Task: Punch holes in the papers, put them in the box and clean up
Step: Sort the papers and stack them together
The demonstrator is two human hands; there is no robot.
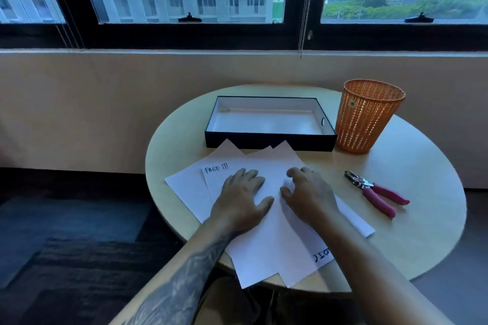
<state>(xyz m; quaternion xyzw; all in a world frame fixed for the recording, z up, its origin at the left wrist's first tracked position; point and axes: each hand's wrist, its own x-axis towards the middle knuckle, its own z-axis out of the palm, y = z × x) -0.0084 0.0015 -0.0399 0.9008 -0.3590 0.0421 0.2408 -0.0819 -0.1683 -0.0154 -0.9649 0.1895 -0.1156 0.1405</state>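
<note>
Both hands are down on the papers (266,232), a loose, fanned stack of white sheets spread across the near side of the round table (422,232). The left hand (241,199) lies flat, palm down, fingers spread and open, pressing on the top sheet and gripping nothing. Just beside it, the right hand (307,190) rests on the same stack with fingers curled a little, tips touching the paper; whether it has pinched a sheet cannot be told from here. The two thumbs sit close together, nearly meeting over the middle of the stack.

Beyond the left hand's fingertips, a sheet shows handwritten lettering reading "PAGE" with numerals. Under the right forearm, another sheet carries dark writing at its near corner, hanging over the table edge towards the person.

Straight ahead of both hands, past the far corners of the sheets, sits the box (269,140), black outside and white inside, open on top, its near wall just touching or overlapped by the paper corners. Out to the right of the right hand, apart from the stack, lies the hole punch (375,191) with pink handles. Further ahead and to the right stands an orange basket (367,119), upright, just beside the box's right end.
</note>
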